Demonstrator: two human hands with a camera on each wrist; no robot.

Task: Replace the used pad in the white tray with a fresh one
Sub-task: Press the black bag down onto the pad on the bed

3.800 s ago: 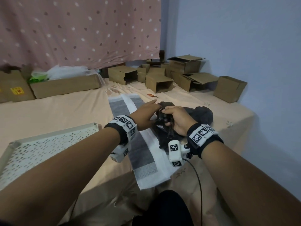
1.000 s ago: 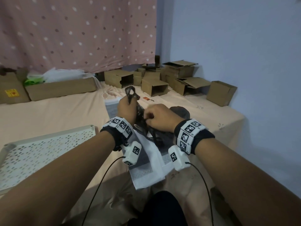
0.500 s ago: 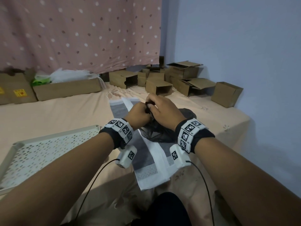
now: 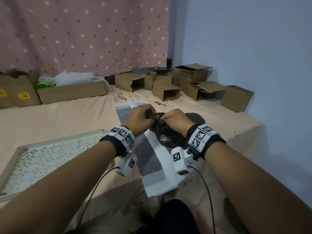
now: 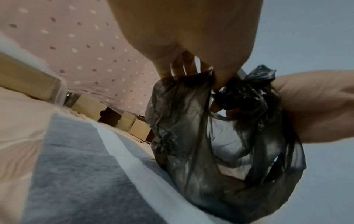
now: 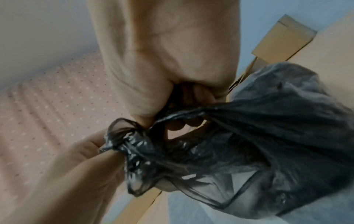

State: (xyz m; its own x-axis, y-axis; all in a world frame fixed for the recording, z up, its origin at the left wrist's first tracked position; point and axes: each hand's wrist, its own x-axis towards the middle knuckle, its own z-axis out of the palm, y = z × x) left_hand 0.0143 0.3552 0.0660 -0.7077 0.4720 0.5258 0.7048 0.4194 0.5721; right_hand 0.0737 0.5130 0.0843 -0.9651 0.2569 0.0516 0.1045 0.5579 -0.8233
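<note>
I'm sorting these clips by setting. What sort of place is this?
Probably a room in a home, perhaps a bedroom used for storage: a sheet-covered bed, a dotted pink curtain behind it, and open cardboard boxes heaped by the wall.

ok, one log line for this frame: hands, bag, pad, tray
left hand: pinches black bag top | right hand: pinches bag top | pad: flat on bed, under bag | white tray: holds no pad

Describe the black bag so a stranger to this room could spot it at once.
Start at the peach-sheeted bed, then find the grey-and-white pad lying near its front edge. Above that pad, the left hand and right hand pinch the knotted top of the black bag. It is the only thin, dark, crinkled plastic there.
</note>
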